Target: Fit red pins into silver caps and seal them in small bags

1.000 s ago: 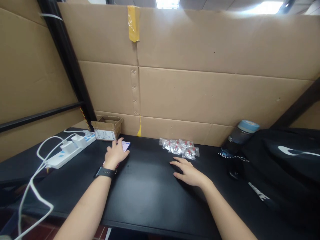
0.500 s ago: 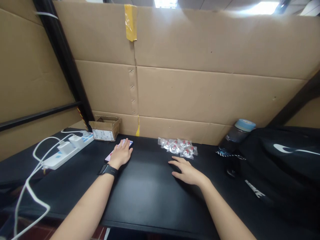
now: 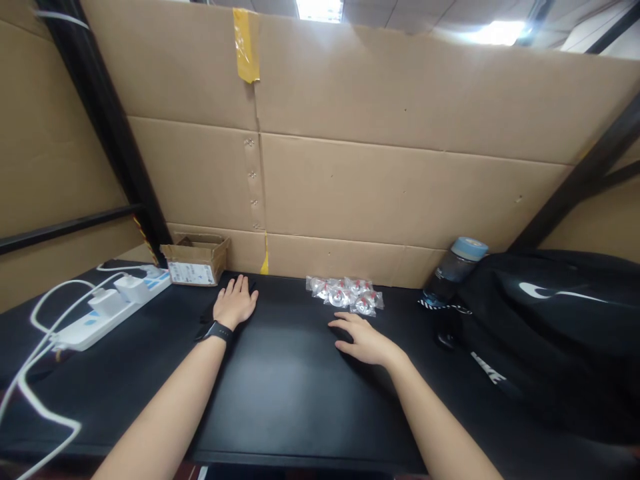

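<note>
My left hand [image 3: 235, 303] lies palm down with its fingers stretched out, and a black watch is on its wrist. Under it is a dark phone [image 3: 207, 315], mostly covered; only its edges show. Fingers apart and holding nothing, my right hand [image 3: 363, 339] rests over the black table just in front of several small clear plastic packets [image 3: 345, 293]. Each packet holds a round silvery piece, some with red marks. A small gap separates my fingertips from the nearest packets.
At the left, a white power strip [image 3: 113, 313] has plugs and loose cables. An open cardboard box [image 3: 196, 259] stands by the cardboard wall [image 3: 350, 180]. A blue-lidded bottle [image 3: 453, 267] and a black backpack [image 3: 555, 333] occupy the right side of the black table [image 3: 280, 393].
The whole view has shifted slightly, so things appear further left. The phone's screen was lit and now looks dark. Both hands keep about the same places on the table.
</note>
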`<move>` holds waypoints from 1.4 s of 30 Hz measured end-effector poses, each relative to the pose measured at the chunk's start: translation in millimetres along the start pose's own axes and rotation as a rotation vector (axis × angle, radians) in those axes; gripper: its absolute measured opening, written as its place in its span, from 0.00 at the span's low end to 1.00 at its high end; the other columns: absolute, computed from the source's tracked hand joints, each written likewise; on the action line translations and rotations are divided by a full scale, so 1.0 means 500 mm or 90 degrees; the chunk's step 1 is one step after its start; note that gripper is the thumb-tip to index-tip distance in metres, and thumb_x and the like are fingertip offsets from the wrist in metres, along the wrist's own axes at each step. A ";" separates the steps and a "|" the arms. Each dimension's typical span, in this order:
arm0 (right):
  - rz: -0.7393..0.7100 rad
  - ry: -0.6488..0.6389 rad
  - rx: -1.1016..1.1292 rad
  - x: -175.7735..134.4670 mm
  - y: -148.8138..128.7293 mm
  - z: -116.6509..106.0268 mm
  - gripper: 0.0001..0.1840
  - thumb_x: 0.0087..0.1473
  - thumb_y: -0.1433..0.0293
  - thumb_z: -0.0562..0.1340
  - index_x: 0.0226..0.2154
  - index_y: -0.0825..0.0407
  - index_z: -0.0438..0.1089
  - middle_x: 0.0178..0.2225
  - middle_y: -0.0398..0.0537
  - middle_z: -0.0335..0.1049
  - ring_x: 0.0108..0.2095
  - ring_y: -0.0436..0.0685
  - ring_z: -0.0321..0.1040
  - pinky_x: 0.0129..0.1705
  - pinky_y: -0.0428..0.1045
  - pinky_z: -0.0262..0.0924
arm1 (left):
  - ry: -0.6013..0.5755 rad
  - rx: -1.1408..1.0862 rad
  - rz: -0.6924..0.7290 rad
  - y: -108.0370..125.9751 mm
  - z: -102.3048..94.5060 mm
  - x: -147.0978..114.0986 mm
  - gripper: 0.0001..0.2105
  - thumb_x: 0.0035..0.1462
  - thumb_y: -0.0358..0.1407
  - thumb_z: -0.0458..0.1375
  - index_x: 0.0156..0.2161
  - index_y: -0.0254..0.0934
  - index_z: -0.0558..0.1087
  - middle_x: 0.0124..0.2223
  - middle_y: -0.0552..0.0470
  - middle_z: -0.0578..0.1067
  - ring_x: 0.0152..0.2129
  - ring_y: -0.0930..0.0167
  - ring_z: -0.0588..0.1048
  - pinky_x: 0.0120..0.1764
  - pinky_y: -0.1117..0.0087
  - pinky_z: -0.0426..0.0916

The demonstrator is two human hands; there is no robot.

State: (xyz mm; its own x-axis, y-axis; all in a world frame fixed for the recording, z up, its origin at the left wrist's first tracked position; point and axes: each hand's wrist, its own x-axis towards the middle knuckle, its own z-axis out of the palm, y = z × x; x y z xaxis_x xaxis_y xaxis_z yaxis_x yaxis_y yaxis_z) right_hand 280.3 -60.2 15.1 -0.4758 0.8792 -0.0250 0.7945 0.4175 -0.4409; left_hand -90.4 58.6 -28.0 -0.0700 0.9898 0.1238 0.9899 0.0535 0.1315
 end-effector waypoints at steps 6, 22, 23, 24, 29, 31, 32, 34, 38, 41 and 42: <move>0.099 0.176 -0.105 0.012 0.046 -0.014 0.27 0.60 0.66 0.58 0.61 0.52 0.65 0.64 0.58 0.59 0.65 0.64 0.55 0.64 0.59 0.51 | 0.010 -0.006 -0.018 -0.008 0.006 0.010 0.33 0.67 0.49 0.39 0.71 0.31 0.52 0.74 0.44 0.48 0.70 0.57 0.48 0.66 0.51 0.49; 0.041 0.190 0.038 0.008 0.074 -0.024 0.15 0.50 0.66 0.70 0.42 0.51 0.77 0.42 0.50 0.76 0.39 0.57 0.71 0.45 0.51 0.63 | 0.102 -0.374 0.412 0.095 -0.093 -0.103 0.13 0.67 0.40 0.50 0.48 0.41 0.75 0.50 0.48 0.76 0.49 0.65 0.74 0.55 0.63 0.67; 0.021 0.193 0.083 0.012 0.065 -0.018 0.15 0.49 0.64 0.71 0.40 0.51 0.77 0.39 0.49 0.76 0.36 0.56 0.71 0.42 0.49 0.64 | 0.079 -0.390 0.443 0.117 -0.094 -0.119 0.13 0.68 0.40 0.50 0.48 0.42 0.75 0.50 0.48 0.76 0.49 0.65 0.74 0.54 0.63 0.67; 0.015 0.197 0.124 0.016 0.055 -0.011 0.14 0.49 0.62 0.71 0.38 0.51 0.77 0.37 0.48 0.76 0.34 0.54 0.70 0.39 0.48 0.64 | 0.052 -0.398 0.474 0.136 -0.092 -0.135 0.13 0.68 0.40 0.50 0.50 0.42 0.75 0.49 0.49 0.76 0.49 0.65 0.74 0.54 0.63 0.66; 0.049 0.197 0.269 0.030 0.006 0.014 0.12 0.54 0.60 0.67 0.32 0.52 0.73 0.27 0.43 0.74 0.25 0.51 0.70 0.27 0.44 0.61 | -0.073 -0.347 0.599 0.189 -0.070 -0.182 0.17 0.66 0.44 0.55 0.58 0.54 0.72 0.58 0.50 0.70 0.57 0.62 0.67 0.59 0.56 0.61; 0.056 0.217 0.286 0.030 -0.006 0.014 0.11 0.54 0.61 0.66 0.31 0.52 0.71 0.24 0.42 0.73 0.23 0.51 0.70 0.25 0.44 0.59 | -0.080 -0.330 0.598 0.191 -0.064 -0.187 0.18 0.66 0.45 0.56 0.60 0.57 0.70 0.62 0.50 0.67 0.61 0.59 0.63 0.61 0.52 0.58; 0.061 0.229 0.286 0.029 -0.009 0.012 0.10 0.54 0.62 0.66 0.30 0.51 0.71 0.23 0.41 0.72 0.22 0.51 0.70 0.25 0.43 0.59 | -0.083 -0.326 0.598 0.191 -0.063 -0.187 0.18 0.66 0.45 0.56 0.59 0.57 0.71 0.62 0.50 0.66 0.61 0.58 0.62 0.61 0.51 0.58; 0.070 0.249 0.273 0.028 -0.010 0.008 0.09 0.54 0.64 0.66 0.28 0.52 0.70 0.23 0.42 0.73 0.22 0.51 0.70 0.25 0.44 0.59 | -0.094 -0.334 0.600 0.188 -0.064 -0.185 0.17 0.66 0.45 0.55 0.59 0.55 0.71 0.62 0.50 0.67 0.60 0.59 0.64 0.60 0.53 0.59; 0.062 0.280 0.231 0.027 -0.009 0.000 0.09 0.55 0.64 0.65 0.28 0.52 0.74 0.25 0.44 0.76 0.24 0.52 0.71 0.29 0.45 0.61 | -0.101 -0.390 0.569 0.188 -0.068 -0.183 0.23 0.66 0.47 0.54 0.64 0.49 0.63 0.62 0.47 0.69 0.56 0.61 0.67 0.58 0.56 0.62; 0.043 0.318 0.194 0.025 -0.016 -0.005 0.11 0.58 0.64 0.63 0.29 0.51 0.77 0.26 0.45 0.78 0.26 0.53 0.71 0.31 0.47 0.61 | -0.120 -0.373 0.589 0.193 -0.065 -0.185 0.21 0.67 0.47 0.53 0.62 0.51 0.66 0.61 0.48 0.69 0.58 0.61 0.66 0.59 0.55 0.60; 0.036 0.331 0.182 0.024 -0.019 -0.007 0.11 0.58 0.65 0.63 0.29 0.51 0.77 0.27 0.45 0.78 0.26 0.54 0.71 0.31 0.47 0.61 | -0.130 -0.353 0.601 0.194 -0.063 -0.185 0.19 0.67 0.47 0.53 0.60 0.52 0.69 0.61 0.49 0.69 0.58 0.60 0.66 0.60 0.55 0.59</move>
State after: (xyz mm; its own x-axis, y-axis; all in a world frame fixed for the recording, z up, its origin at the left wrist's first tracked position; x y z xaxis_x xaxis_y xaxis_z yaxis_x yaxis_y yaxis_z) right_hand 268.7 -52.9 22.0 -0.1317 0.9253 0.3558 0.6460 0.3523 -0.6772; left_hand 8.4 -32.0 4.3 0.7544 0.6075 0.2486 0.4391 -0.7486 0.4967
